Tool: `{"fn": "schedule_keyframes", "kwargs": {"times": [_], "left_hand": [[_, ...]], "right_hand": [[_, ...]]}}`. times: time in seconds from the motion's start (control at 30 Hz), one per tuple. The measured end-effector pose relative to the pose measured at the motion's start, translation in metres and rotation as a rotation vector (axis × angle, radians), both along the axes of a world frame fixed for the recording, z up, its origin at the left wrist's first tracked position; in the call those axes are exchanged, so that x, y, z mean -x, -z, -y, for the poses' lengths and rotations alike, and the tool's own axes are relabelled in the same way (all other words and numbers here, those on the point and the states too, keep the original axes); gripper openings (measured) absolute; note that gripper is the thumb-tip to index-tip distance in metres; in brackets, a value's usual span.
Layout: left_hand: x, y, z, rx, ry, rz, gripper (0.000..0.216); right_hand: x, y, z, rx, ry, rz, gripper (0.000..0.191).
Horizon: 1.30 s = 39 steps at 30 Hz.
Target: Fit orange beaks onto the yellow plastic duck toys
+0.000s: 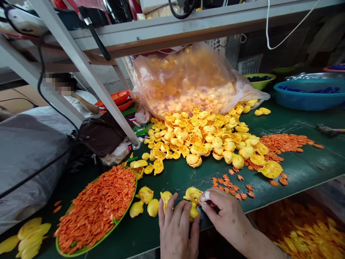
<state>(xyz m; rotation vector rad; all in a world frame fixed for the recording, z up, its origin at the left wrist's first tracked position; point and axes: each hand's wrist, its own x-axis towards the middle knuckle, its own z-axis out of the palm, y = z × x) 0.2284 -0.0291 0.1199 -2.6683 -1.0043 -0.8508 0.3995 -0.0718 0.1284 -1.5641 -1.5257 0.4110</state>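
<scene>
Near the table's front edge, a yellow plastic duck half-shell [193, 194] lies between my hands. My left hand [176, 228] rests over its lower left side, thumb and index finger against the yellow plastic, the other fingers reaching forward. From the right, my right hand [225, 212] pinches at the shell's edge; whatever is between its fingertips is hidden. White tape wraps one of its fingertips. More yellow duck shells [145, 194] sit just left of my left hand, one partly behind its fingers. Small loose orange plastic pieces [226, 183] are scattered beyond my right hand.
A green-rimmed tray [60, 248] heaped with orange pieces stands left. A pile of yellow shells [199, 133] spills from a plastic bag [185, 82]. A blue basin [307, 99] stands back right. A shelf post [88, 75] slants down left; another person [86, 102] sits behind.
</scene>
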Motion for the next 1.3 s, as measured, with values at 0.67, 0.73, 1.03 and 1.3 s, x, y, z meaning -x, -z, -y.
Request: {"fn": "schedule_keyframes", "kwargs": {"times": [0.67,0.73,1.03,1.3], "left_hand": [[-0.002,0.017,0.006,-0.002,0.045,0.019,0.029],[-0.003,0.017,0.008,-0.005,0.042,0.006,0.03],[-0.002,0.021,0.008,-0.01,0.042,-0.024,0.03],[-0.008,0.02,0.011,0.228,0.004,0.122,0.04]], "right_hand": [[-0.001,-0.015,-0.01,0.156,-0.039,0.591,0.014],[-0.001,-0.016,-0.011,0.144,-0.026,0.702,0.011],[0.001,-0.04,-0.009,0.079,-0.281,1.336,0.02],[-0.003,-0.059,-0.014,0.114,-0.485,1.363,0.02]]}}
